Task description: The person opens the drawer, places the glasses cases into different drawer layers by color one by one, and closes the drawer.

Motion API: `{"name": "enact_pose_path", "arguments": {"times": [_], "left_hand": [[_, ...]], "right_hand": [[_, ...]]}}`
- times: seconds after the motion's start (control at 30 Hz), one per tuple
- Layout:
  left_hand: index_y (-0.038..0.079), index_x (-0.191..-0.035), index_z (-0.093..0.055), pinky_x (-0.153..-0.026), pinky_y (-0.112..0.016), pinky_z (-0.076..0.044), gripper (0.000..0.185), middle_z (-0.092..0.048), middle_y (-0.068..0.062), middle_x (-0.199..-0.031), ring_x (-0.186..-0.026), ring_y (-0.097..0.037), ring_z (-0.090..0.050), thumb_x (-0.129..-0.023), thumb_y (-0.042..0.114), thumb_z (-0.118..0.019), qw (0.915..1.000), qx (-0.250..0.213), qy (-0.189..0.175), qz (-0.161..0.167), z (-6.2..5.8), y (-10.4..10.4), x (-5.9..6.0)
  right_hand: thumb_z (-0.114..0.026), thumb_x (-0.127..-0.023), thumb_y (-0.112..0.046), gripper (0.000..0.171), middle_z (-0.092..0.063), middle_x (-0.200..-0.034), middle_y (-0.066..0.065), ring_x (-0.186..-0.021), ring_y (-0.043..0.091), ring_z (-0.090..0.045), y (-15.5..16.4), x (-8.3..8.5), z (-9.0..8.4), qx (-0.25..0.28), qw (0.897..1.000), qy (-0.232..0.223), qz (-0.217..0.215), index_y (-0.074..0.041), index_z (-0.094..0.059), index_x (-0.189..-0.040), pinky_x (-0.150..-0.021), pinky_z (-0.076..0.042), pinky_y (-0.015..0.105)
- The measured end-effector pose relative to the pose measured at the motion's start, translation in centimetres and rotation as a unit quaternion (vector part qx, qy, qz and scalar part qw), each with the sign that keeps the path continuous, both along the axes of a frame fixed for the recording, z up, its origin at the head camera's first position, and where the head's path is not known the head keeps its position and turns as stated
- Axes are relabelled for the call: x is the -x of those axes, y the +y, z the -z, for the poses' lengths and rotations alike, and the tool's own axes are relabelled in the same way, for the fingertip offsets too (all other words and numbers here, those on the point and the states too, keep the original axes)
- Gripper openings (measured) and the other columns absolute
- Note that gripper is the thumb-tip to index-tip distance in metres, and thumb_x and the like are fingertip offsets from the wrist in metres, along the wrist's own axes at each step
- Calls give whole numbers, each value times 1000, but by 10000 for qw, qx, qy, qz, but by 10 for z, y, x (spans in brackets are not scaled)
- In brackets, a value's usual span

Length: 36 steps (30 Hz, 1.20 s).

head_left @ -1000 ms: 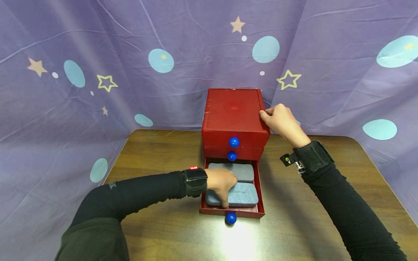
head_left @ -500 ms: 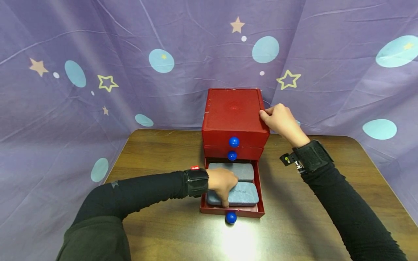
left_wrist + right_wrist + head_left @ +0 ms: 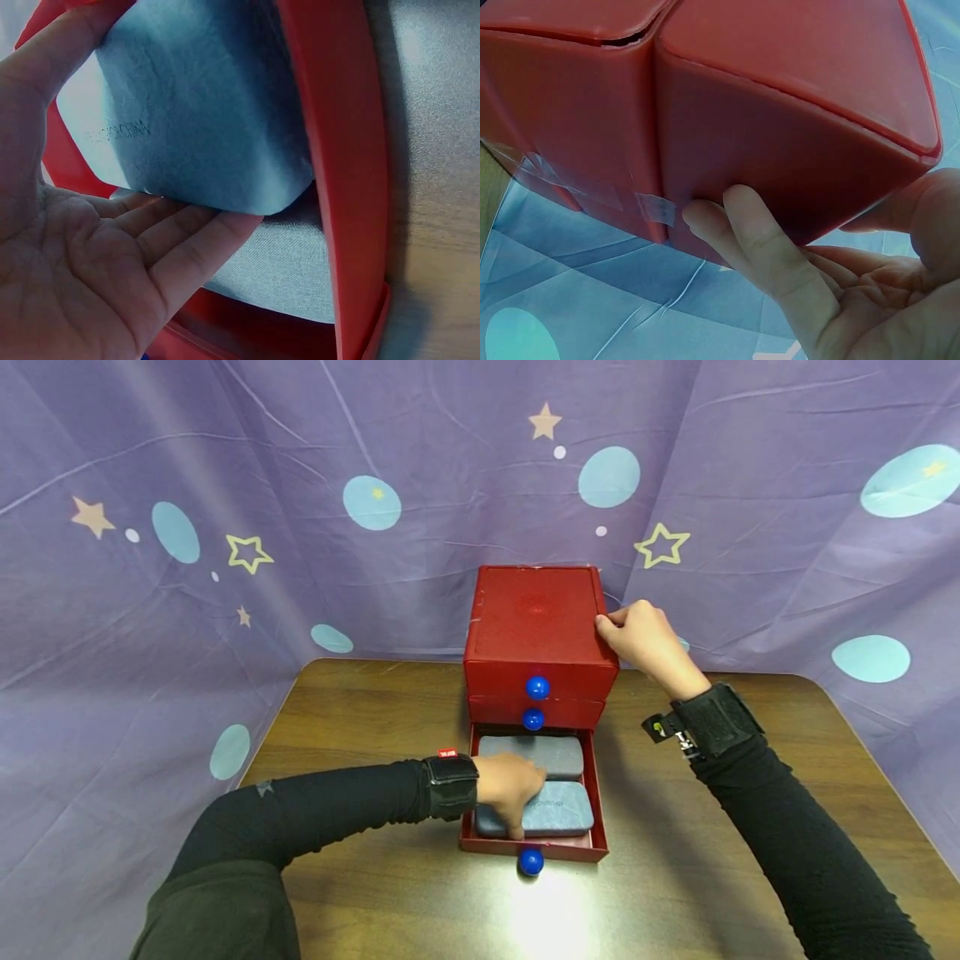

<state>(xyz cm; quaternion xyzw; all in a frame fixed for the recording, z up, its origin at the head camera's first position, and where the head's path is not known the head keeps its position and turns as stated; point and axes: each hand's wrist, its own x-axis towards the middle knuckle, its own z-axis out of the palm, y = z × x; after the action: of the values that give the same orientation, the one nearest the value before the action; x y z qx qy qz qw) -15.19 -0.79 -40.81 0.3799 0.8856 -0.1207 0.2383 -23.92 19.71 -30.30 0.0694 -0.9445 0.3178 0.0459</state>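
In the pulled-out bottom drawer (image 3: 597,793) lie two glasses cases, one behind the other. My left hand (image 3: 512,783) spans the front blue-grey glasses case (image 3: 562,808), thumb at its near edge and fingers at its far edge. Small printed lettering shows on that case (image 3: 195,105) in the left wrist view. Behind it the grey glasses case (image 3: 562,755) is partly covered by my hand. At the upper right side of the red drawer cabinet (image 3: 536,618), my right hand (image 3: 647,639) holds the edge, thumb over the top and fingers (image 3: 754,221) against the side wall.
Two upper drawers with blue round knobs (image 3: 537,687) are pushed in. Another blue knob (image 3: 530,862) sits on the drawer's front. The cabinet stands on a wooden table (image 3: 375,710), close to a purple curtain (image 3: 420,577) with stars and ovals.
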Motion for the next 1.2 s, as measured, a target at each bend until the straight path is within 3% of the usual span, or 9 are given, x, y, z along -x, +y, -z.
{"name": "enact_pose_path", "arguments": {"times": [0.23, 0.5, 0.8, 1.2], "left_hand": [[11, -132, -60, -95, -30, -55, 80, -69, 0, -120, -111, -16, -66, -70, 51, -92, 10000, 80, -3, -8, 4, 1, 0], [14, -118, -65, -89, -26, -56, 69, -70, 2, -112, -104, -13, -67, -68, 51, -93, 9995, 175, 239, 62, 6, 4, -1], [18, -107, -67, -81, -26, -57, 58, -70, 6, -103, -96, -11, -68, -67, 52, -93, 9978, 354, 494, 278, 7, 7, -5], [18, -115, -63, -83, -25, -56, 65, -67, 7, -108, -98, -10, -66, -70, 55, -90, 9951, 747, 607, 246, 6, 12, -11]], "right_hand": [[-54, -102, -24, 41, -48, -48, -9, -49, 13, -44, 0, -1, 0, -27, 10000, 73, -25, 0, -73, -75, -48, -30, 28], [-53, -103, -25, 44, -46, -48, -8, -48, 13, -42, 0, 0, 0, 41, 10000, -53, -32, -2, -70, -70, -47, -28, 27], [-53, -103, -25, 42, -47, -48, -9, -50, 13, -43, 1, 0, 0, 70, 9999, -60, -44, 1, -72, -77, -48, -30, 28], [-53, -103, -25, 42, -47, -49, -7, -49, 13, -44, 1, -2, 0, 51, 10000, 25, -17, 0, -71, -74, -47, -30, 27]]}}
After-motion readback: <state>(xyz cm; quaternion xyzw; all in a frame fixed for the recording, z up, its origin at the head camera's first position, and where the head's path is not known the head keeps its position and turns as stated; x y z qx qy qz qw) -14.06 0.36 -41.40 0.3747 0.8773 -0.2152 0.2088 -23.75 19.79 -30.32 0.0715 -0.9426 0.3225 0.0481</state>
